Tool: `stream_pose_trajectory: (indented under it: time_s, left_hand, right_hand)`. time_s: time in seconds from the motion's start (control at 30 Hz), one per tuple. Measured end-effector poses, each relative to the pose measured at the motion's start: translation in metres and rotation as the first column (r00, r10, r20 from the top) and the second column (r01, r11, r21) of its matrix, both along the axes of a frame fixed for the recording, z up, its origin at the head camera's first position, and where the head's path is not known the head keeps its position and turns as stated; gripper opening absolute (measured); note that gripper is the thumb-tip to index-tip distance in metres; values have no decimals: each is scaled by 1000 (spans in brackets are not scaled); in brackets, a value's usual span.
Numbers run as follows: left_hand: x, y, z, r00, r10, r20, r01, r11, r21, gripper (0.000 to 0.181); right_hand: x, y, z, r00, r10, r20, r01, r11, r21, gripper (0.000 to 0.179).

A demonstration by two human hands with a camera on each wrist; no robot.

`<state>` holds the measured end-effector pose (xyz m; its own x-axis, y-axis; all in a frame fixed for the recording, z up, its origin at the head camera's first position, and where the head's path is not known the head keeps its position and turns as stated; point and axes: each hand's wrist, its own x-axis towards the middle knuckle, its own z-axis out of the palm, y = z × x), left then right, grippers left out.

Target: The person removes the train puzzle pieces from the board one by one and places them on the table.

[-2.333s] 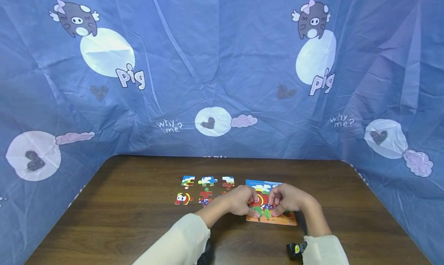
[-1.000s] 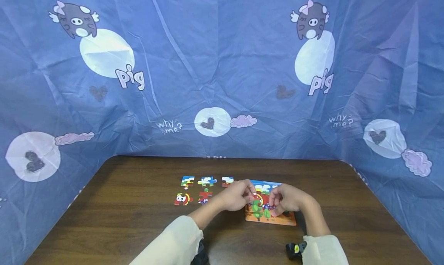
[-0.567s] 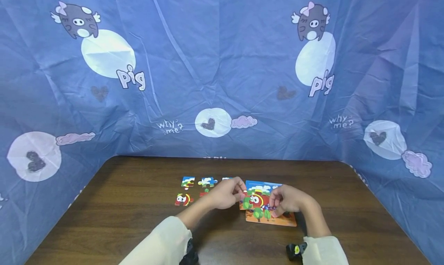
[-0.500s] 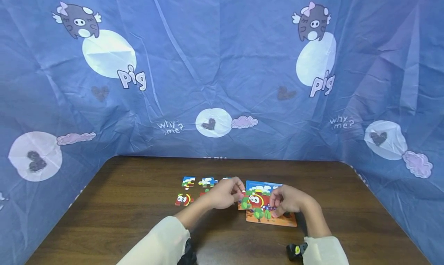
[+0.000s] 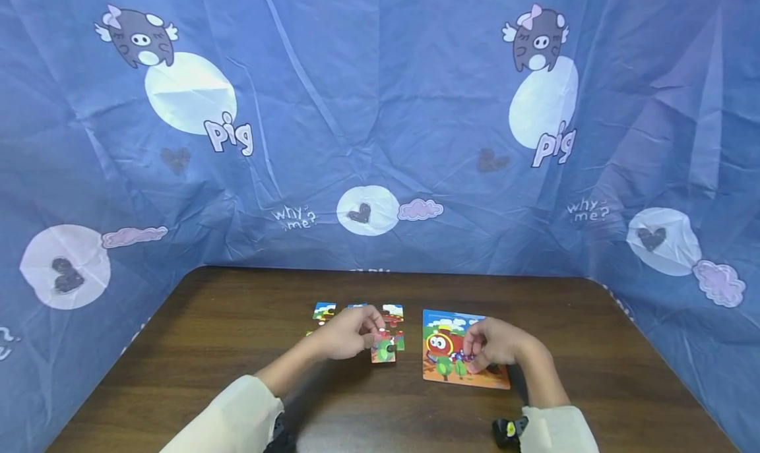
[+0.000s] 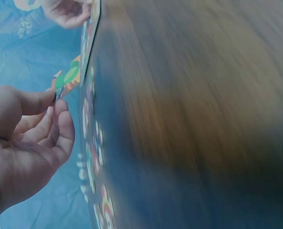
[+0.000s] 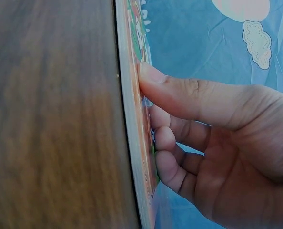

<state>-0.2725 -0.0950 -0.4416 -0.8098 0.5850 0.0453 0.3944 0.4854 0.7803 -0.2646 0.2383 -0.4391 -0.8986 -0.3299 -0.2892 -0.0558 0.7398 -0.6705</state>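
Observation:
My left hand (image 5: 346, 334) pinches a jigsaw piece (image 5: 382, 354) between thumb and fingertips. The piece, green and orange with a little red, overlaps the loose pieces behind it in the head view. In the left wrist view that jigsaw piece (image 6: 68, 78) sticks out past the thumb tip. To the right lies a square puzzle board (image 5: 436, 372) with a red cartoon train, clouds and trees. On it rests my right hand (image 5: 499, 342). The right wrist view has the thumb tip and bent fingertips of the right hand (image 7: 213, 143) against the board's face.
Several loose jigsaw pieces lie in rows left of the board, among them a cloud-and-red piece (image 5: 393, 312) and a blue-topped piece (image 5: 324, 309). My left hand and forearm hide some of them. Behind the brown wooden table (image 5: 380, 413) hangs a blue printed curtain (image 5: 309, 97).
My left hand has lifted the jigsaw piece off the board and carried it left, over to the loose pieces. My right hand has stayed on the board.

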Motion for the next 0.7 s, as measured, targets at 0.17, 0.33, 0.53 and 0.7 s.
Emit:
stream_pose_trajectory:
  time_s: [0.17,0.33,0.53,0.7]
  left_hand:
    - [4,-27,0,1000,-6,12,6,1000,8,7]
    - [10,-51,-1,1000,-12,8,12,1000,6,8]
    - [18,-77,0,999,-17,50,16,1000,11,8]
    - [23,-96,-1,996,-23,89,21,999,25,8]
  right_hand:
    - [0,1,0,1000,25,-8,-25,999,-20,28]
    - [0,1,0,999,39,-4,-39,999,-33,27]
    - [-1,1,0,999,48,-4,-48,998,-34,28]
    - [-1,1,0,999,51,-4,-51,998,-38,28]
